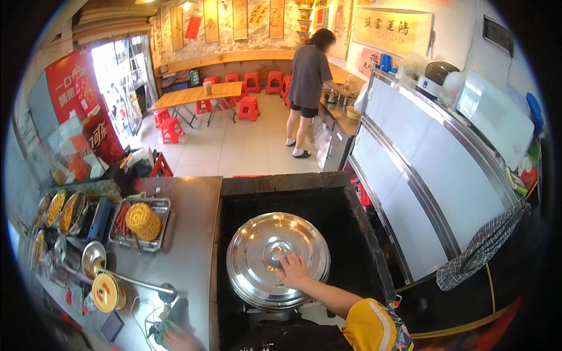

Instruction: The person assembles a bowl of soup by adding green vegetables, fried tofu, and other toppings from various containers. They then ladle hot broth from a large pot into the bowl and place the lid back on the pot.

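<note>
My right hand [293, 271] lies on a round stainless steel lid [252, 272], its fingers spread beside the central knob [276, 253]. Under the lid, the pot is mostly hidden inside a dark, square stove surround [285, 179]. At the bottom edge, my left hand [181, 340] is blurred and partly cut off. It presses on a greenish cloth [169, 327] over the stainless steel counter [189, 250]. White cords [147, 316] and the round base of a lamp-like metal stand [167, 293] are close by.
A steel tray [164, 219] carries a coiled yellow food stack and red sausages. Left of it are metal containers [72, 213], a lidded tub [105, 293] and a phone [113, 327]. A white refrigerator [421, 175] flanks the stove. Beyond, a person [307, 79] stands at a side counter.
</note>
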{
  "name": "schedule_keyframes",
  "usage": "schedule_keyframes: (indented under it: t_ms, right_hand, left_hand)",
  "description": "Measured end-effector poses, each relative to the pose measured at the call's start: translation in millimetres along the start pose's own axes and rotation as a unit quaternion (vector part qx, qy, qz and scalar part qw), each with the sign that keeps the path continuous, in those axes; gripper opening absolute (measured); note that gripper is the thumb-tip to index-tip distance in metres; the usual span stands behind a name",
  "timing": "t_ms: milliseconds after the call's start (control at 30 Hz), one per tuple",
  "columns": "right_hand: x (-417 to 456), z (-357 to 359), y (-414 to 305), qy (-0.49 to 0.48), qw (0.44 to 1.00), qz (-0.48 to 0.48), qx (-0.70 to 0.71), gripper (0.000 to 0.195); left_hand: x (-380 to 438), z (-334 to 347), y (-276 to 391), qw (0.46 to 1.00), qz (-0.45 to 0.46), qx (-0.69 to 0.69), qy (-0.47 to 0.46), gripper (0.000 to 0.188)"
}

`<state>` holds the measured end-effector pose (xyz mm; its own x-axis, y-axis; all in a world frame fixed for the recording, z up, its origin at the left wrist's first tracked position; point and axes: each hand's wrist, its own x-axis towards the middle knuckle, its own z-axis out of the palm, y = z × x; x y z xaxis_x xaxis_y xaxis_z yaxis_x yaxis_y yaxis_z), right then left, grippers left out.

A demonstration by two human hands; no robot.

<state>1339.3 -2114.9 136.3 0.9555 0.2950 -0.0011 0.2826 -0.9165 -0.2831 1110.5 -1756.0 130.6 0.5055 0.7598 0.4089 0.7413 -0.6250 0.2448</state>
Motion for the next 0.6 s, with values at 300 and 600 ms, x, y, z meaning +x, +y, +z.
schedule_keyframes:
  t_ms: [300, 600]
  right_hand:
    - [-12, 17, 10, 0.129, 0.991, -0.046, -0.001, 0.061]
    - [-12, 7, 8, 0.160, 0.985, -0.060, 0.013, 0.060]
  left_hand:
    - [7, 7, 21, 0.999, -0.006, 0.043, 0.019, 0.042]
    - [6, 9, 20, 0.998, -0.006, 0.059, 0.025, 0.041]
